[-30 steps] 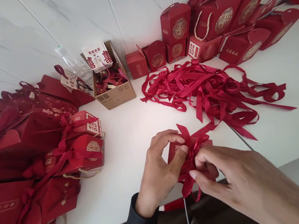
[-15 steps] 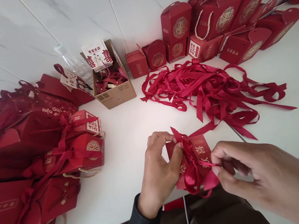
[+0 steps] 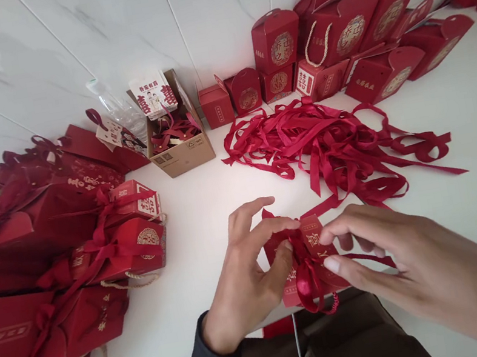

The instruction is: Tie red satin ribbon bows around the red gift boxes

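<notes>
Half spread, the right hand (image 3: 413, 264) flanks the bow (image 3: 307, 277) — left hand (image 3: 247, 275) pinching it.

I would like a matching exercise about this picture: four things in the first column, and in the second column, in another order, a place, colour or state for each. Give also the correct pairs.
Things:
1. bottle
2. small box with a bow
3. carton
4. loose ribbons

Descriptions:
A. brown, with printed cards at its top
B. in a tangled heap on the white table
C. transparent
D. between the left hand and the right hand

Pairs: 1-C, 2-D, 3-A, 4-B
</notes>
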Tool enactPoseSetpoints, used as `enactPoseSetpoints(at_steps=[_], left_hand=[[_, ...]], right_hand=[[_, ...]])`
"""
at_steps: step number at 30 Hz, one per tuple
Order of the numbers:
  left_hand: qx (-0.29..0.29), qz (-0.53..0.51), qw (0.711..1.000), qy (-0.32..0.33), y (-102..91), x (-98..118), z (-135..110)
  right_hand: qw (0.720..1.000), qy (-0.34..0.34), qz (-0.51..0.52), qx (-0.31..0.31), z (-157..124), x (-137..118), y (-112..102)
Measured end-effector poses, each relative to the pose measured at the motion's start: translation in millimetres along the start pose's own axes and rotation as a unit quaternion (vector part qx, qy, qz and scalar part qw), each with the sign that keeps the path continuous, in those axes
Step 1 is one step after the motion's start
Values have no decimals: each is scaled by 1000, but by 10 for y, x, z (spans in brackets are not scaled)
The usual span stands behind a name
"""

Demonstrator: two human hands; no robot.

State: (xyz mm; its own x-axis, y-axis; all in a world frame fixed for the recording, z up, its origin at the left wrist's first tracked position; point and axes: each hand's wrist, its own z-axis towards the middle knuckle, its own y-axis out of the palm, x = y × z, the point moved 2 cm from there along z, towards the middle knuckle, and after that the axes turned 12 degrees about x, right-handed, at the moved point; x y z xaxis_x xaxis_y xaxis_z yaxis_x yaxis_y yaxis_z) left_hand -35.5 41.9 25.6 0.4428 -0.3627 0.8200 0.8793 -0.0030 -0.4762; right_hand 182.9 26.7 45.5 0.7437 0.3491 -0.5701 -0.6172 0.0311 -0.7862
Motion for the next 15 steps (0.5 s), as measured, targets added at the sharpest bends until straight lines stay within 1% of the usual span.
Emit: enactPoseSetpoints(at_steps=[3, 6, 9, 13, 15], left_hand=[[-5, 3, 1000, -22, -23, 2, 42], [1, -1, 1000, -30, -34, 6, 49], [0, -6, 999, -37, -28, 6, 40], [0, -36, 997, -64, -7, -13, 41], [-5, -43, 997, -62, -7, -16, 55]], right_hand=[[999, 10, 24, -31, 23, -43, 153], [999, 21, 25, -43, 28, -45, 231], [998, 15, 33, -54, 26, -52, 221], [998, 21, 28, -56, 26, -67, 178], [997, 19, 33, -62, 28, -76, 175]])
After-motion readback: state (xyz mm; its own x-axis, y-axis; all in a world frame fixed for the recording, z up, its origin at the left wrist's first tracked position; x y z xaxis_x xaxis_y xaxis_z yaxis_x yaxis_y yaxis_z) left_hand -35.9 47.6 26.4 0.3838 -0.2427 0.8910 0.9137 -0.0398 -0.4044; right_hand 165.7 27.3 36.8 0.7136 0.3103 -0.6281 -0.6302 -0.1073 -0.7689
